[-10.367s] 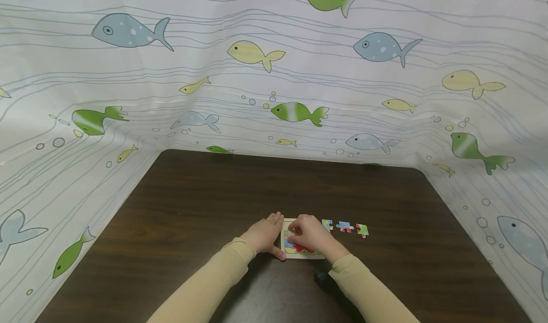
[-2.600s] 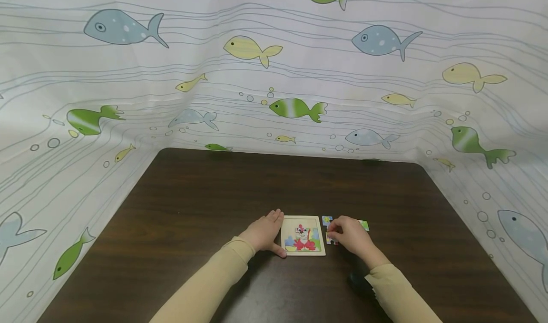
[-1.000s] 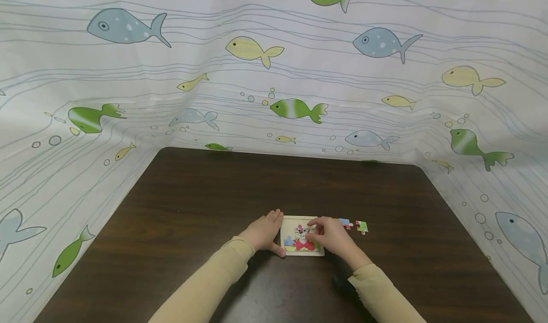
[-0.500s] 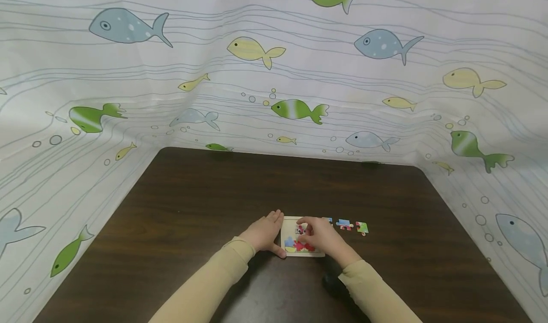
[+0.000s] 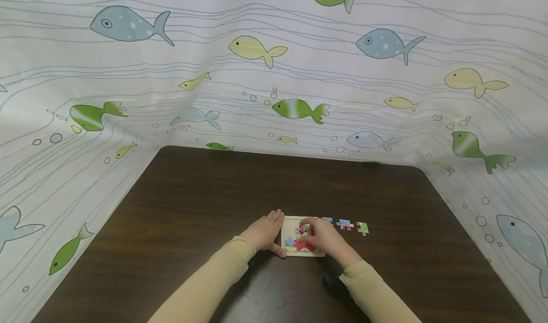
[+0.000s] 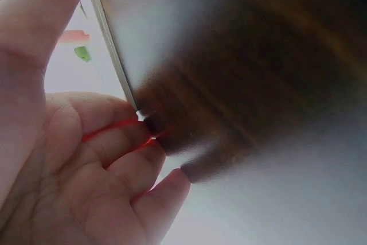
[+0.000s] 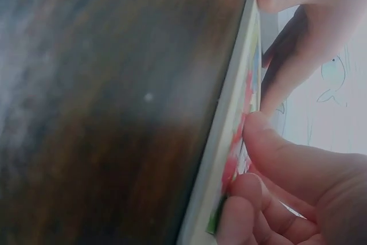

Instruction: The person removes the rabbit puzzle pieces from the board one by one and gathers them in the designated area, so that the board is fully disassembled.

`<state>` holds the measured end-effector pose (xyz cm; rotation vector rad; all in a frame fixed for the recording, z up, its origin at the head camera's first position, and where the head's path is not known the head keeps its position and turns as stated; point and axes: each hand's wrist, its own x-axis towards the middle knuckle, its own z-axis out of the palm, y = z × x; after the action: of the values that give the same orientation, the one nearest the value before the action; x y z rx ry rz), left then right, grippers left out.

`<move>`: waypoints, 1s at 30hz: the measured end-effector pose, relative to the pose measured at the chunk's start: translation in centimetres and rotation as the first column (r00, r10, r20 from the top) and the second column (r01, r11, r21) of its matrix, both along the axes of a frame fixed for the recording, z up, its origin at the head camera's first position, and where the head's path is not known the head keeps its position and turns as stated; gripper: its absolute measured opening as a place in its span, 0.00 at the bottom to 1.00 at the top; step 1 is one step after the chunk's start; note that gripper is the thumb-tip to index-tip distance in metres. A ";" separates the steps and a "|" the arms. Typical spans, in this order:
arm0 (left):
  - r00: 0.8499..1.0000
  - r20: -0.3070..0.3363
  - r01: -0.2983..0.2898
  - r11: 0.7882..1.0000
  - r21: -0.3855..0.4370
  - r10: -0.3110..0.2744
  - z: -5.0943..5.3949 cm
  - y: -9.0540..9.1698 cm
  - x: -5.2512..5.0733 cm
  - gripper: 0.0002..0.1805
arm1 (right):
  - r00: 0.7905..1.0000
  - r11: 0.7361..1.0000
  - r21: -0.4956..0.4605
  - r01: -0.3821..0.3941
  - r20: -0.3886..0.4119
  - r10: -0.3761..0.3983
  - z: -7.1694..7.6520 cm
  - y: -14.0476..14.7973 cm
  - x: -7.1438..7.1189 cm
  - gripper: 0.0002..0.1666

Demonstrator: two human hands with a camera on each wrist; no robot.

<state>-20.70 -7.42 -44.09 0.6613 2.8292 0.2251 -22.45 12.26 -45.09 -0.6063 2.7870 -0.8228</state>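
Observation:
A small square wooden puzzle tray (image 5: pixel 303 254) lies flat on the table, with a partly assembled picture showing red, blue and yellow parts (image 5: pixel 295 245). Along its left edge rests my left hand (image 5: pixel 264 233), fingers straight and thumb spread at the near corner. My right hand (image 5: pixel 323 235) is over the tray's right half, its thumb and fingers pinching a puzzle piece that they largely hide. In the right wrist view, the right thumb (image 7: pixel 281 150) and curled fingers (image 7: pixel 243 205) are down at the picture surface. The left wrist view shows the left fingers (image 6: pixel 120 159) against the tray's side.
To the right of the tray lie loose jigsaw pieces: one partly hidden blue piece (image 5: pixel 327 220), a blue and red piece (image 5: pixel 344 224) and a green and red piece (image 5: pixel 362 228). The dark wooden table (image 5: pixel 205 194) is enclosed by a fish-print curtain (image 5: pixel 239 85).
My right hand has taken a piece from beside the tray and moved left with it onto the picture. Over the last half second it barely shifts. The left hand keeps its place.

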 end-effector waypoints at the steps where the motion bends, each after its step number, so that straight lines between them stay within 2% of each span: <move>1: 1.000 -0.003 0.002 1.000 -0.004 -0.002 0.0 0.0 0.0 0.61 | 1.000 1.000 0.000 0.001 0.000 -0.001 -0.1 0.0 0.0 0.21; 10: 1.000 -0.009 0.008 1.000 -0.022 -0.008 0.0 0.1 -0.2 0.61 | 1.000 0.999 -0.035 0.012 0.016 -0.011 -0.2 0.3 -0.3 0.20; 18: 1.000 -0.001 0.009 1.000 -0.003 -0.009 0.1 0.0 -0.2 0.61 | 1.000 0.998 -0.055 0.006 0.012 -0.005 -0.5 0.3 -0.4 0.19; 30: 1.000 0.017 0.008 1.000 0.012 -0.008 0.6 -0.1 0.1 0.60 | 0.999 0.997 -0.056 -0.044 -0.004 0.044 -0.6 0.4 -0.4 0.19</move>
<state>-20.56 -7.47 -43.51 0.6698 2.8103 0.2455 -22.82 12.64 -45.65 -0.6761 2.7508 -0.8951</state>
